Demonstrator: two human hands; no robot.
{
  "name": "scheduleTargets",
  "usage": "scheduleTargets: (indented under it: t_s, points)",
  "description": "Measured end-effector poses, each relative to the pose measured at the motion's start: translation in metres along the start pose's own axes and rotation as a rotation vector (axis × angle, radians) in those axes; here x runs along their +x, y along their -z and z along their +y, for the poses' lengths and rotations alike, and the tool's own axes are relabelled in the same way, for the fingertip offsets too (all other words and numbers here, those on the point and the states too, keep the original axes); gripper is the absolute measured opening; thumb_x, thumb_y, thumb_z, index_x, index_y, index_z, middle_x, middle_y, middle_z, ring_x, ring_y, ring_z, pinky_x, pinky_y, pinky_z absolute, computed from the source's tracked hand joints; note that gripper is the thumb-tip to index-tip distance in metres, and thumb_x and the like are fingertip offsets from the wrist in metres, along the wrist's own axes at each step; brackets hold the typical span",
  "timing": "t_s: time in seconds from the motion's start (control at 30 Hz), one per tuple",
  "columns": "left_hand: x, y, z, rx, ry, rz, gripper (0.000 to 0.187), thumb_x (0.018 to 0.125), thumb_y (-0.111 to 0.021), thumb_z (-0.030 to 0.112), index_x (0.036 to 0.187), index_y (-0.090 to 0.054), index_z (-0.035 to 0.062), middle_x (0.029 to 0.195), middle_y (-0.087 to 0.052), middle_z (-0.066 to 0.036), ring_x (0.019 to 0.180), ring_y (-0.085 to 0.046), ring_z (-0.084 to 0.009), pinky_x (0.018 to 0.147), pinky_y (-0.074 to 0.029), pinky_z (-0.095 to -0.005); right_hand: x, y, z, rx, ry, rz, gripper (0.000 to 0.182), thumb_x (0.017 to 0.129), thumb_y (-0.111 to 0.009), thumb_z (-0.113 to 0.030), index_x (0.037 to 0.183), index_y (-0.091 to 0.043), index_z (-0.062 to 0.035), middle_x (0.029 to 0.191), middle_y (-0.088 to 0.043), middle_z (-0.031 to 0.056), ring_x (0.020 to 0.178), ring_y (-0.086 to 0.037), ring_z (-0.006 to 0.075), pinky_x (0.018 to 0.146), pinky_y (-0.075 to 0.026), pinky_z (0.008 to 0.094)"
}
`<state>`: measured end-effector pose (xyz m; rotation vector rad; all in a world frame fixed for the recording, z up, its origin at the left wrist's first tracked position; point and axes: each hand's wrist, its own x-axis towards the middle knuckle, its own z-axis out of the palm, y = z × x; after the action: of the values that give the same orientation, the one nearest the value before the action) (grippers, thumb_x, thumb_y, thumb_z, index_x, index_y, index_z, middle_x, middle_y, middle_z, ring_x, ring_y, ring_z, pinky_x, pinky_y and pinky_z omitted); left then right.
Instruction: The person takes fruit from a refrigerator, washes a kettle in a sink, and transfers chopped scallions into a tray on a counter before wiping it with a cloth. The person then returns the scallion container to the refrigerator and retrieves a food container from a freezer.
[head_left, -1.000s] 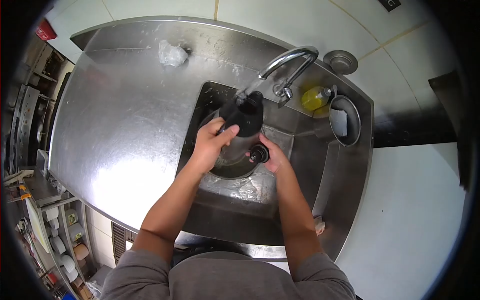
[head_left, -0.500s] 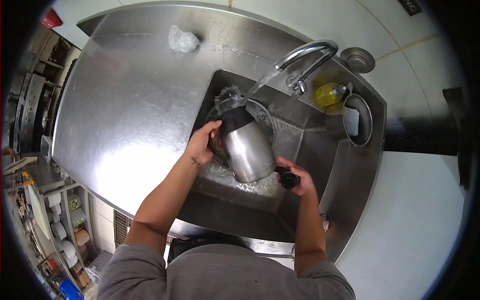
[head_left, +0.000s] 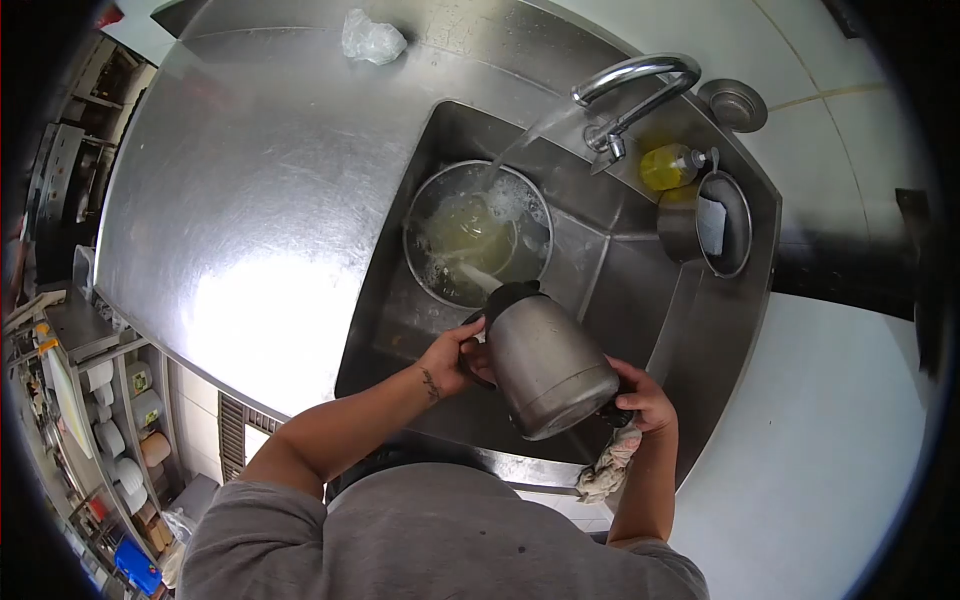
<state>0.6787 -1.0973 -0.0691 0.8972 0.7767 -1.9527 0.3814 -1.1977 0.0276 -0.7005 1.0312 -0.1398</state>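
Observation:
A steel thermal carafe with a black collar is tilted over the sink, mouth toward a round metal pot. Water streams from its mouth into the pot, which holds cloudy, foamy water. Closed around the carafe's black handle is my left hand. My right hand is at the carafe's base, fingers curled round a small black piece, apparently a lid, partly hidden. From the curved faucet, running water also falls into the pot.
The steel sink has a wide counter at left. A crumpled plastic bag lies at the back. Right of the faucet are a yellow soap bottle and a metal container with a sponge. A rag hangs at the front edge.
The carafe has moved away from the faucet stream, toward me and right, and now pours into the pot. Both hands moved with it. The pot and rag show more fully.

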Motion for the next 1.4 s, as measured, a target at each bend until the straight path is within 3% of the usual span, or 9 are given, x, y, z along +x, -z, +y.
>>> scheduleTargets:
  t_s: [0.37, 0.47, 0.67, 0.77, 0.9, 1.03, 1.13, 1.27, 1.4]
  points:
    - [-0.007, -0.001, 0.017, -0.052, -0.055, -0.167, 0.027, 0.087, -0.065, 0.033, 0.070, -0.055, 0.0154, 0.057, -0.049, 0.001, 0.062, -0.050, -0.0160, 0.066, -0.041, -0.0313, 0.011, 0.000, -0.015, -0.070, 0.118, -0.045, 0.087, 0.055, -0.079, -0.017, 0.134, -0.047, 0.0014, 0.127, -0.056, 0.0092, 0.118, -0.050, 0.0224, 0.105, -0.031, 0.0322]
    - [-0.008, -0.029, 0.056, 0.090, -0.294, -0.201, 0.029, 0.082, -0.071, 0.019, 0.059, -0.053, 0.0135, 0.065, -0.052, 0.001, 0.068, -0.049, -0.0147, 0.072, -0.042, -0.0310, 0.039, 0.002, -0.027, -0.345, 0.085, 0.196, 0.073, 0.064, -0.077, -0.016, 0.131, -0.052, -0.0034, 0.121, -0.059, 0.0077, 0.114, -0.052, 0.0203, 0.101, -0.035, 0.0311]
    - [0.023, -0.065, 0.109, 0.668, -0.838, -0.067, 0.035, 0.074, -0.075, 0.005, 0.107, -0.065, 0.0023, 0.118, -0.060, -0.002, 0.093, -0.055, -0.0077, 0.082, -0.040, -0.0270, 0.106, -0.070, -0.030, -0.481, 0.226, 0.056, 0.052, 0.075, -0.076, -0.017, 0.123, -0.060, -0.0097, 0.119, -0.059, 0.0054, 0.107, -0.055, 0.0159, 0.093, -0.041, 0.0299]
    - [0.013, -0.079, 0.113, 0.704, -1.113, -0.153, 0.021, 0.074, -0.073, 0.001, 0.092, -0.068, -0.0082, 0.157, -0.013, -0.002, 0.107, -0.053, -0.0072, 0.083, -0.042, -0.0234, 0.135, -0.106, -0.042, -0.420, 0.329, 0.096, 0.048, 0.075, -0.076, -0.016, 0.120, -0.062, -0.0079, 0.118, -0.059, 0.0067, 0.105, -0.056, 0.0168, 0.093, -0.042, 0.0302]
    - [0.007, -0.083, 0.110, 0.663, -1.256, -0.176, 0.018, 0.074, -0.072, -0.002, 0.090, -0.068, -0.0090, 0.156, -0.016, -0.001, 0.112, -0.052, -0.0095, 0.088, -0.042, -0.0252, 0.198, -0.107, -0.106, 0.057, 0.624, 0.331, 0.048, 0.073, -0.073, -0.010, 0.118, -0.057, -0.0040, 0.122, -0.054, 0.0123, 0.113, -0.051, 0.0234, 0.096, -0.041, 0.0308]
    - [0.010, -0.075, 0.107, 0.874, -1.474, -0.014, 0.019, 0.070, -0.074, -0.001, 0.088, -0.069, -0.0040, 0.151, -0.032, -0.006, 0.132, -0.038, -0.0250, 0.105, -0.033, -0.0330, 0.271, -0.095, -0.169, -0.850, 1.106, 0.887, 0.057, 0.064, -0.074, -0.009, 0.117, -0.054, -0.0028, 0.136, -0.038, 0.0217, 0.122, -0.043, 0.0372, 0.102, -0.038, 0.0384]
    - [0.008, -0.071, 0.103, 1.064, -1.689, 0.100, 0.020, 0.069, -0.075, 0.000, 0.088, -0.069, -0.0011, 0.144, -0.042, -0.012, 0.134, -0.036, -0.0331, 0.108, -0.030, -0.0363, 0.294, -0.091, -0.191, -0.948, 0.913, 0.658, 0.049, 0.067, -0.071, -0.008, 0.113, -0.055, -0.0025, 0.135, -0.039, 0.0230, 0.124, -0.039, 0.0399, 0.106, -0.033, 0.0415]
    - [0.006, -0.074, 0.104, 1.052, -1.725, 0.142, 0.017, 0.068, -0.074, 0.000, 0.084, -0.068, -0.0021, 0.141, -0.045, -0.013, 0.134, -0.037, -0.0327, 0.108, -0.030, -0.0363, 0.263, -0.111, -0.190, -1.276, 1.273, 0.956, 0.039, 0.071, -0.065, -0.003, 0.109, -0.057, -0.0030, 0.131, -0.044, 0.0178, 0.123, -0.040, 0.0372, 0.107, -0.029, 0.0437]
    - [0.022, -0.075, 0.109, 0.998, -1.662, 0.151, 0.020, 0.073, -0.070, -0.001, 0.093, -0.067, -0.0045, 0.148, -0.035, -0.015, 0.137, -0.033, -0.0289, 0.108, -0.029, -0.0349, 0.222, -0.139, -0.118, -0.571, 0.961, 0.824, 0.027, 0.083, -0.067, -0.027, 0.075, -0.062, -0.0020, 0.065, -0.062, 0.0094, 0.059, -0.060, 0.0229, 0.057, -0.046, 0.0346]
